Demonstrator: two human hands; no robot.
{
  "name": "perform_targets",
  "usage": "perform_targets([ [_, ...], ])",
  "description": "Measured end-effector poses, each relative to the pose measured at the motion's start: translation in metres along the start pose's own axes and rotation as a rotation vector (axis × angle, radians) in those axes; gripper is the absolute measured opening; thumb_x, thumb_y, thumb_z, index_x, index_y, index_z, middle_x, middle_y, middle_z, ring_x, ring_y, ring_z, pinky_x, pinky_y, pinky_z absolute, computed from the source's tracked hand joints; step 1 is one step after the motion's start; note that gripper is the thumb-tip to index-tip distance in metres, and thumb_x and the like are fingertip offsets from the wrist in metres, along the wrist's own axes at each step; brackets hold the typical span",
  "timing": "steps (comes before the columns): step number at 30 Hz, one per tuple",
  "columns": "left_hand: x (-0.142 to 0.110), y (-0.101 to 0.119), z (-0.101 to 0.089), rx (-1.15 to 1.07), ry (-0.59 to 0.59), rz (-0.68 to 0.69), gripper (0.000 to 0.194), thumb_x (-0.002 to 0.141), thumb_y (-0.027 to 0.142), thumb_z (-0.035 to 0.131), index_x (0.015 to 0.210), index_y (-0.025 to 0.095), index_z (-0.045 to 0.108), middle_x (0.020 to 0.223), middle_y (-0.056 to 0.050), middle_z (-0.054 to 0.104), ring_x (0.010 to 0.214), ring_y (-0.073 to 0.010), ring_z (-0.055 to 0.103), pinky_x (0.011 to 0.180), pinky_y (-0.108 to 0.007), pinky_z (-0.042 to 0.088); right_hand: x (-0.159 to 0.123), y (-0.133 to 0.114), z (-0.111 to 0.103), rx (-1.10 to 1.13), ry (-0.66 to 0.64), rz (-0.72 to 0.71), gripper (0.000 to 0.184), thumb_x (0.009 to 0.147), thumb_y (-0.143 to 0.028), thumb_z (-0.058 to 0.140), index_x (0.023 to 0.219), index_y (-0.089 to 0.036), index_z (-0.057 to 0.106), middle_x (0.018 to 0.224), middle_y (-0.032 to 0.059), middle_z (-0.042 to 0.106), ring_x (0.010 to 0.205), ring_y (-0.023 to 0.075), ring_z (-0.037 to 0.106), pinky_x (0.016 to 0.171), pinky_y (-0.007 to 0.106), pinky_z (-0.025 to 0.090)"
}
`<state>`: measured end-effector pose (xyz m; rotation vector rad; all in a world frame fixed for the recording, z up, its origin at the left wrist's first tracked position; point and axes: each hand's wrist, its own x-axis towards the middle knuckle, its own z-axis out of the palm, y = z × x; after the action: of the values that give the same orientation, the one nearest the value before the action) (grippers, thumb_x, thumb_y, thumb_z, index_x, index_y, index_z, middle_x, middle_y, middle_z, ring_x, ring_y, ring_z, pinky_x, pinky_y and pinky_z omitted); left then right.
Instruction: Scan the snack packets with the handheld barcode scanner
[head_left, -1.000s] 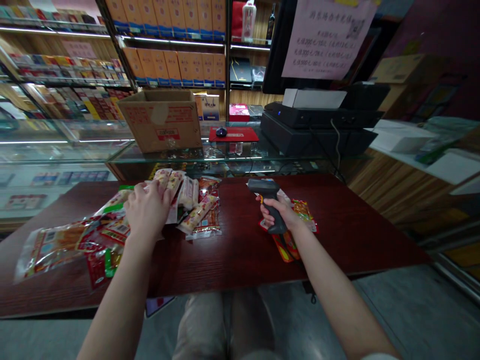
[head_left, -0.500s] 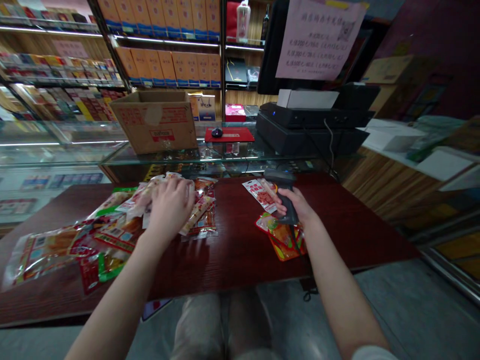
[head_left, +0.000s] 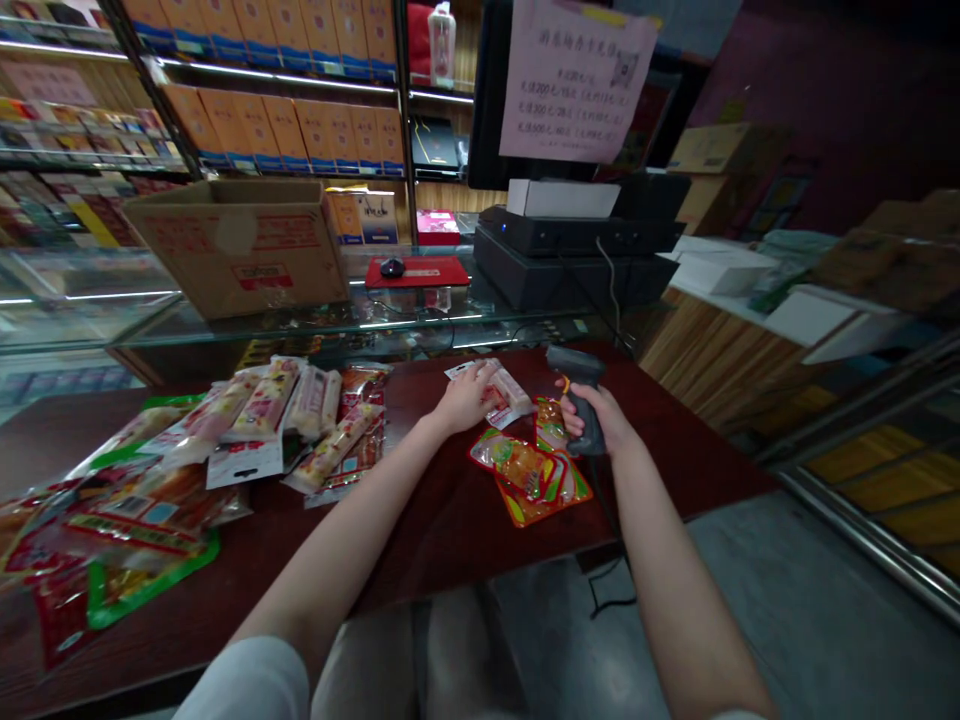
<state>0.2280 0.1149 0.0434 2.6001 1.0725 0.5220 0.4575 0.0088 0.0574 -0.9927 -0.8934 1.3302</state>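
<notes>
My left hand (head_left: 466, 400) reaches to the middle of the dark red table, its fingers curled over a wrapped snack stick (head_left: 511, 388) on top of a white snack packet (head_left: 459, 368). Part of both is hidden under the fingers. In my right hand (head_left: 592, 412) is a dark barcode scanner (head_left: 589, 430), held by its handle with its head pointing left. Below the hands lie red-edged snack packets (head_left: 517, 465), overlapping. On the left spreads a pile of wrapped sticks (head_left: 259, 400) and clear and red snack bags (head_left: 150, 510).
Behind the table (head_left: 450, 540) is a glass counter with an open cardboard box (head_left: 240, 250), a mouse (head_left: 391, 267) on a red mat (head_left: 442, 271), and a monitor with a paper sign (head_left: 574, 90). The scanner's cable (head_left: 616, 510) hangs over the front edge.
My left hand has moved right, from the snack pile to the packets near the scanner. My right hand still grips the scanner, slightly farther from the packets. The view has turned right.
</notes>
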Motion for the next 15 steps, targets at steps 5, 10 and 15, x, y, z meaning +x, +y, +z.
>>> perform_targets([
  [5, 0.023, 0.009, 0.019, 0.086, -0.130, 0.083, 0.057, 0.087, 0.016, 0.049, 0.144, 0.025, 0.048, 0.158, -0.014, 0.037, 0.140, -0.0406, 0.036, 0.110, -0.063, 0.033, 0.002, 0.006, -0.002, 0.026, -0.024, 0.005, 0.041, 0.071, -0.041, 0.076, 0.101, -0.018, 0.057, 0.057, -0.0064, 0.053, 0.037, 0.0066, 0.040, 0.036, 0.021, 0.031],
  [10, 0.026, 0.011, 0.017, 0.081, -0.098, 0.014, 0.039, 0.090, 0.021, 0.044, 0.126, 0.013, 0.056, 0.137, -0.018, 0.054, 0.118, -0.0326, 0.058, 0.103, -0.049, 0.043, 0.000, 0.006, 0.000, 0.041, -0.004, 0.035, 0.044, 0.069, -0.042, 0.077, 0.100, -0.018, 0.056, 0.056, -0.0071, 0.053, 0.037, 0.0059, 0.039, 0.036, 0.019, 0.030],
  [15, 0.017, 0.010, 0.013, 0.004, -0.054, -0.021, 0.034, 0.091, 0.038, 0.050, 0.111, 0.010, 0.056, 0.122, -0.018, 0.060, 0.112, -0.0293, 0.060, 0.101, -0.042, 0.047, -0.001, 0.008, -0.002, 0.046, -0.012, 0.022, 0.044, 0.070, -0.042, 0.076, 0.101, -0.019, 0.055, 0.056, -0.0076, 0.053, 0.037, 0.0058, 0.040, 0.036, 0.019, 0.030],
])
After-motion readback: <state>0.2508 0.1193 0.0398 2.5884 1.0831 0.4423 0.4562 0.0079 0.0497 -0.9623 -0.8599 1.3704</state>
